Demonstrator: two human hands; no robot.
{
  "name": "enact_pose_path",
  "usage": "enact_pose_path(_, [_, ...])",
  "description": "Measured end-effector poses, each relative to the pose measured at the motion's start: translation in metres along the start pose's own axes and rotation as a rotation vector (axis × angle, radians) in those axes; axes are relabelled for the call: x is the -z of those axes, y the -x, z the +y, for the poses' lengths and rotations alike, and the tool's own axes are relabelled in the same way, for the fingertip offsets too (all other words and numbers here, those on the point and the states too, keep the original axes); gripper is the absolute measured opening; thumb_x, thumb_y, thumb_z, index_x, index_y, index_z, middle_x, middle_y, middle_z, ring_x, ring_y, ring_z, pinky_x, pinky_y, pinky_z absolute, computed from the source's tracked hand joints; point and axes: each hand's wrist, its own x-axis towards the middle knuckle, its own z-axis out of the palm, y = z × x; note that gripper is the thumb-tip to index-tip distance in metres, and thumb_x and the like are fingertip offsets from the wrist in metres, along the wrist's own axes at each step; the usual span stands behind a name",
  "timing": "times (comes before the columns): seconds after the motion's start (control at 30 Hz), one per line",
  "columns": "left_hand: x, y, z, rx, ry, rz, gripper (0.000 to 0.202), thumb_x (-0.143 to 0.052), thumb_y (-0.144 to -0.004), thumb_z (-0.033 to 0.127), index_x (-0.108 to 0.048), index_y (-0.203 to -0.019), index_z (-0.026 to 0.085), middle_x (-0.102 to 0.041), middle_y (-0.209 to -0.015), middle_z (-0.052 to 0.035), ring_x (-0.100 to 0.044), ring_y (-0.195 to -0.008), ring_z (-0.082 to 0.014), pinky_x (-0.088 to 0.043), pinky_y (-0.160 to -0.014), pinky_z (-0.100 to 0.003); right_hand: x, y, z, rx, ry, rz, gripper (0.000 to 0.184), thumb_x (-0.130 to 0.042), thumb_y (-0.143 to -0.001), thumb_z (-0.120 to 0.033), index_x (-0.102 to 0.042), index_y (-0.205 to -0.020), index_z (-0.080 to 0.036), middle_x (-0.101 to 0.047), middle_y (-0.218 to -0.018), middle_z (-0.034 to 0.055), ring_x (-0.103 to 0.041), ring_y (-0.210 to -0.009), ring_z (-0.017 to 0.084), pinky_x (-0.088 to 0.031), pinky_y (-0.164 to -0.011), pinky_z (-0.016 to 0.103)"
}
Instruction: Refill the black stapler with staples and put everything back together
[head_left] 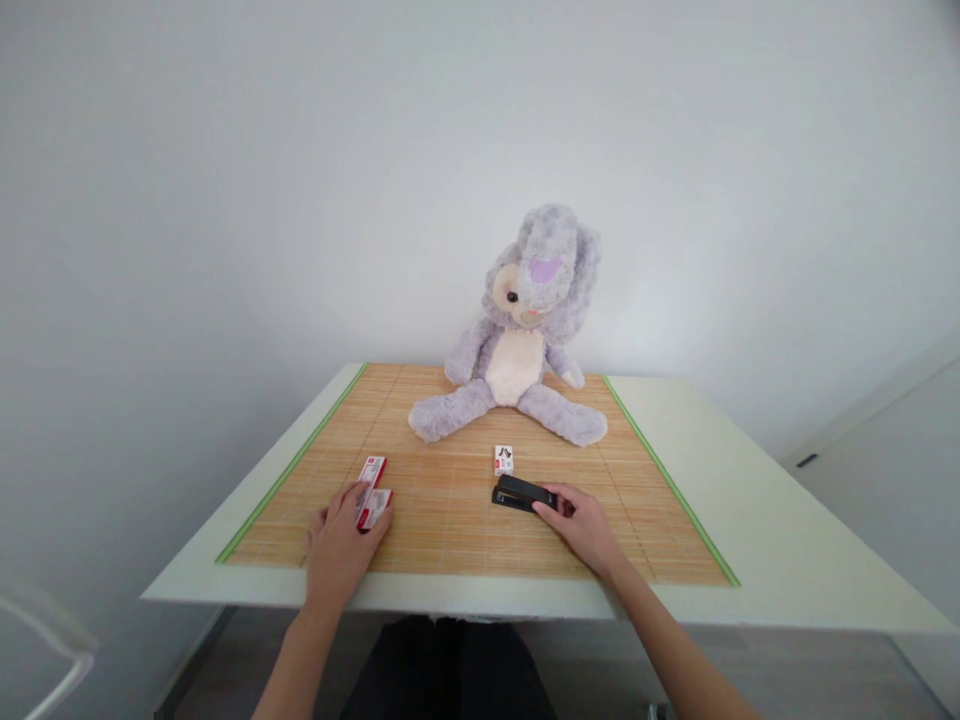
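My left hand (341,545) rests on the mat with its thumb and fingers around two small red-and-white boxes. One box (373,469) points away from me; the other box (378,507) lies nearer, against my thumb. Part of both is hidden by the hand. In my right hand (581,525) is the back end of a black stapler (523,492), pinched between thumb and fingers. Its front end points left, low over or on the mat; I cannot tell which. Just beyond the stapler sits a small white box (504,457) with a dark picture and a red mark.
A bamboo mat (442,540) with green edges covers much of the white table (757,500). At the back, a grey plush rabbit (516,365) sits with its legs spread towards me. Behind it rises a white wall (300,180).
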Motion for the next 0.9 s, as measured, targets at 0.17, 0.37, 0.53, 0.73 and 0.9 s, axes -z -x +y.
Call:
enact_pose_path(0.17, [-0.002, -0.002, -0.005, 0.013, -0.014, 0.001, 0.058, -0.055, -0.094, 0.058, -0.055, -0.147, 0.033, -0.055, -0.154, -0.0059, -0.054, -0.119, -0.0363, -0.042, -0.105, -0.054, 0.001, 0.0, -0.001, -0.004, -0.003, -0.004, 0.047, -0.068, -0.09, -0.06, -0.078, -0.117, -0.023, -0.067, -0.073, 0.0011, -0.059, -0.067, 0.02, -0.044, -0.063, 0.031])
enact_pose_path(0.37, [-0.002, -0.003, -0.008, 0.002, -0.016, -0.007, 0.058, -0.057, -0.093, 0.059, -0.058, -0.145, 0.034, -0.055, -0.153, -0.0045, -0.054, -0.121, -0.0364, -0.042, -0.106, -0.054, 0.0, 0.0, 0.0, -0.017, -0.006, -0.01, 0.048, -0.068, -0.09, -0.059, -0.077, -0.119, -0.023, -0.067, -0.073, 0.0011, -0.06, -0.067, 0.02, -0.045, -0.063, 0.032])
enact_pose_path(0.53, [-0.001, -0.003, -0.008, -0.016, -0.008, -0.007, 0.057, -0.057, -0.093, 0.057, -0.059, -0.144, 0.032, -0.055, -0.153, -0.0046, -0.054, -0.12, -0.0338, -0.04, -0.109, -0.052, -0.001, 0.0, 0.001, -0.017, 0.0, -0.011, 0.047, -0.069, -0.089, -0.059, -0.077, -0.118, -0.023, -0.067, -0.073, 0.001, -0.06, -0.067, 0.02, -0.045, -0.064, 0.031])
enact_pose_path(0.73, [0.003, -0.001, 0.0, -0.006, -0.04, -0.022, 0.056, -0.053, -0.095, 0.061, -0.059, -0.144, 0.036, -0.053, -0.155, -0.0047, -0.053, -0.121, -0.0377, -0.042, -0.102, -0.058, 0.0, 0.0, 0.001, -0.011, 0.006, -0.003, 0.045, -0.07, -0.089, -0.058, -0.078, -0.117, -0.023, -0.068, -0.073, 0.0012, -0.061, -0.068, 0.02, -0.046, -0.065, 0.032])
enact_pose_path(0.9, [0.003, 0.0, 0.006, 0.003, -0.032, -0.038, 0.054, -0.053, -0.096, 0.06, -0.058, -0.145, 0.037, -0.053, -0.155, -0.0049, -0.052, -0.123, -0.038, -0.043, -0.102, -0.059, 0.0, 0.0, 0.0, -0.003, 0.012, -0.005, 0.045, -0.069, -0.09, -0.058, -0.078, -0.118, -0.023, -0.068, -0.073, 0.0008, -0.06, -0.067, 0.02, -0.045, -0.064, 0.032])
